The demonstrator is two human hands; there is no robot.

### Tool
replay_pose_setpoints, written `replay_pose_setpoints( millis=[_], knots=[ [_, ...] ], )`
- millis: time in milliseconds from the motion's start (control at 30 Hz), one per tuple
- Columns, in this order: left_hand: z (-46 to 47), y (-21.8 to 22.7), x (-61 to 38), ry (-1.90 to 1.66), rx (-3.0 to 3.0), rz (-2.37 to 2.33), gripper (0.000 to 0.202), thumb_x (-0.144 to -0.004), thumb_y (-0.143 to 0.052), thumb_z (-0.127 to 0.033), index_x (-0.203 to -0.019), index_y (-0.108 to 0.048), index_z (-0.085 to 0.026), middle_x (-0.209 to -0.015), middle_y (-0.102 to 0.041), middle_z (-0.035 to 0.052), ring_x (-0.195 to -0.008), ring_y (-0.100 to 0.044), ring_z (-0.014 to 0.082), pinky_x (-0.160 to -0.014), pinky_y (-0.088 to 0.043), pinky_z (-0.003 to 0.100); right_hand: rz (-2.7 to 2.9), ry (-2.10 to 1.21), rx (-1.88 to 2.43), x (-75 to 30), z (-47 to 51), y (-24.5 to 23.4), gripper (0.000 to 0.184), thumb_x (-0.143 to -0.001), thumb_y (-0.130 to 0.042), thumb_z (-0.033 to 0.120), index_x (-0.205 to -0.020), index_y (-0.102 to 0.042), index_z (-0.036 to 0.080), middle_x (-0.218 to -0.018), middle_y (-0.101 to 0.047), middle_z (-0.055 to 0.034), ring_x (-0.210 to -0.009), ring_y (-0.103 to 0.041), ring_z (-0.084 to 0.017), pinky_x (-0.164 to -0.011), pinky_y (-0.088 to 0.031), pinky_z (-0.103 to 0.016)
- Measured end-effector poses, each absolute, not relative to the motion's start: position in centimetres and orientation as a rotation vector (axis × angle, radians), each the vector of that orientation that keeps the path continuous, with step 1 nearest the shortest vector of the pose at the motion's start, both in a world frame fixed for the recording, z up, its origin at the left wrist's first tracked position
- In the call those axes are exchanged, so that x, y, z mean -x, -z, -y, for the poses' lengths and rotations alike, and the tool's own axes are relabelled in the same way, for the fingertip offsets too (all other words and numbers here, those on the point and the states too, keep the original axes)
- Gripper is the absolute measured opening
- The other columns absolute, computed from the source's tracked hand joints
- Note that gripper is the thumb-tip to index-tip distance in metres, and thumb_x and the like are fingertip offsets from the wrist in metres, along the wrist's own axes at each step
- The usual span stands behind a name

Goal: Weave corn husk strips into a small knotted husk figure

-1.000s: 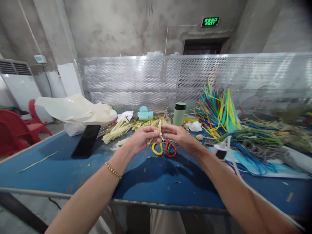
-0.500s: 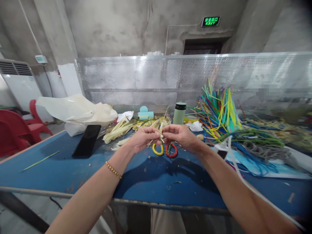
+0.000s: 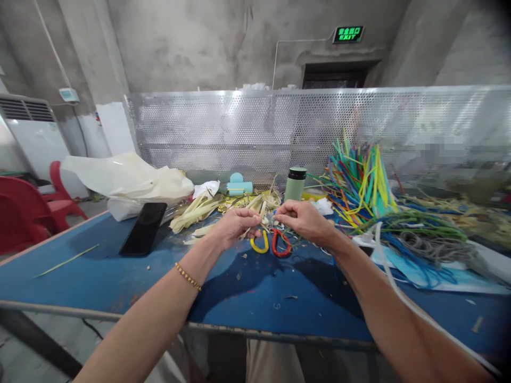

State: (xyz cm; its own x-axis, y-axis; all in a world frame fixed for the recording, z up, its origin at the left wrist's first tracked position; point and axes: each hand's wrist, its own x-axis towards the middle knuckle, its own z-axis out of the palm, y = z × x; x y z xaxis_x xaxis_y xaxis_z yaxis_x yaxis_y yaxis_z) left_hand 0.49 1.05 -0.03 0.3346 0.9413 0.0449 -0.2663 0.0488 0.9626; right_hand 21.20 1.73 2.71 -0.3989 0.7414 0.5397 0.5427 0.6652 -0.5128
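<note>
My left hand (image 3: 238,227) is closed in a pinch on a thin pale strip of dried husk (image 3: 263,209) above the blue table. Just to its right my right hand (image 3: 304,221) is closed too, thumb and forefinger pressed together. What lies between those fingers is too small to make out. Below both hands rests a pair of scissors with one yellow and one red handle loop (image 3: 282,250); its blades are hidden behind the hands. A pile of pale dried husks (image 3: 194,214) lies left of my left hand.
A black phone (image 3: 143,229) and a plastic bag (image 3: 136,181) are at the left. Behind my hands stands a green bottle (image 3: 294,187). Colourful strips (image 3: 369,181), coiled cords (image 3: 423,244) and a white cable (image 3: 383,266) are at the right. A perforated metal screen (image 3: 223,122) borders the table's back.
My right hand has moved slightly right, away from my left hand, so a gap shows between their fingertips. My left hand has stayed nearly in place. The view has shifted a little.
</note>
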Motion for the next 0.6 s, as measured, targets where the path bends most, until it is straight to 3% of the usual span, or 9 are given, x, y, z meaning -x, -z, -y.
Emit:
replay_pose_setpoints(
  millis=[233,433,600],
  knots=[
    [-1.2,0.8,-1.0,-1.063,-1.253,-0.845,0.013,-0.067,-0.076,-0.013,-0.066,-0.064,-0.008,-0.061,-0.067,0.0077,-0.041,-0.053,0.0069,-0.042,-0.037,0.019,2.248,-0.43,0.823,-20.0,-0.5,-2.7,0.022,-0.085,-0.059,0.036,-0.076,-0.063,0.017,-0.068,-0.056,-0.0007,-0.06,-0.047,-0.012,-0.054,-0.035,-0.025],
    [-0.5,0.4,-1.3,-1.087,-1.283,-0.831,0.011,-0.064,-0.074,-0.011,-0.059,-0.065,-0.008,-0.045,-0.056,0.0013,-0.037,-0.046,0.0062,-0.041,-0.031,0.02,2.28,-0.061,0.842,-19.4,-1.0,-1.8,0.014,-0.084,-0.062,0.027,-0.076,-0.067,0.017,-0.069,-0.054,-0.0013,-0.061,-0.046,-0.012,-0.058,-0.032,-0.027],
    [-0.6,0.3,-1.1,-1.101,-1.268,-0.797,0.007,-0.064,-0.074,-0.01,-0.063,-0.068,-0.006,-0.052,-0.06,0.0035,-0.04,-0.048,0.0062,-0.044,-0.033,0.021,2.28,0.014,0.836,-19.6,-1.3,-1.5,0.011,-0.085,-0.062,0.025,-0.08,-0.07,0.019,-0.072,-0.055,-0.0017,-0.063,-0.047,-0.013,-0.059,-0.032,-0.027]
  ],
)
